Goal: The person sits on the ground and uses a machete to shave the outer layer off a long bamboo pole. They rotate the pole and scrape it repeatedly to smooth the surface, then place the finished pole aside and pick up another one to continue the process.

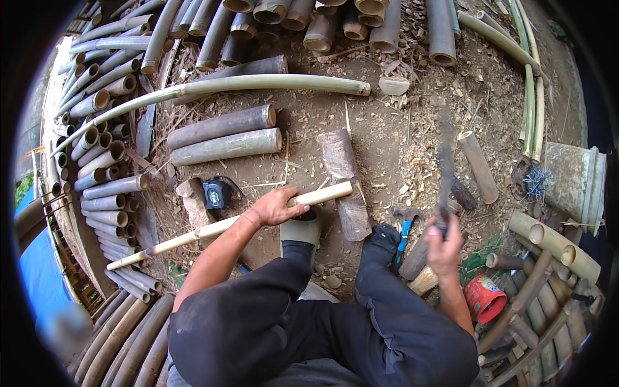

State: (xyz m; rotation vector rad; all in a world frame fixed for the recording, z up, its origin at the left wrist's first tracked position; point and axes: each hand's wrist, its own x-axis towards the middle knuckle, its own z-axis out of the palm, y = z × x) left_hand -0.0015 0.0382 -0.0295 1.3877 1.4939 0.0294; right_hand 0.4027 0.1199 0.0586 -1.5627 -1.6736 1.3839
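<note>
My left hand (pixel 276 206) is closed around a long, pale bamboo pole (pixel 193 236), a little way back from its right end. That end lies over a rough wooden block (pixel 354 216) on the ground between my feet. My right hand (pixel 445 244) grips the dark handle of a long-bladed knife (pixel 445 155), which looks like a machete. Its blade points up and away, blurred by motion, to the right of the block and apart from the pole.
A blue-handled hammer (pixel 404 231) lies by my right boot. Left of the block are a tape measure (pixel 217 193) and two cut bamboo tubes (pixel 225 147). Stacked bamboo (pixel 116 201) lines the left side. A red container (pixel 483 298) sits at the right among wood chips.
</note>
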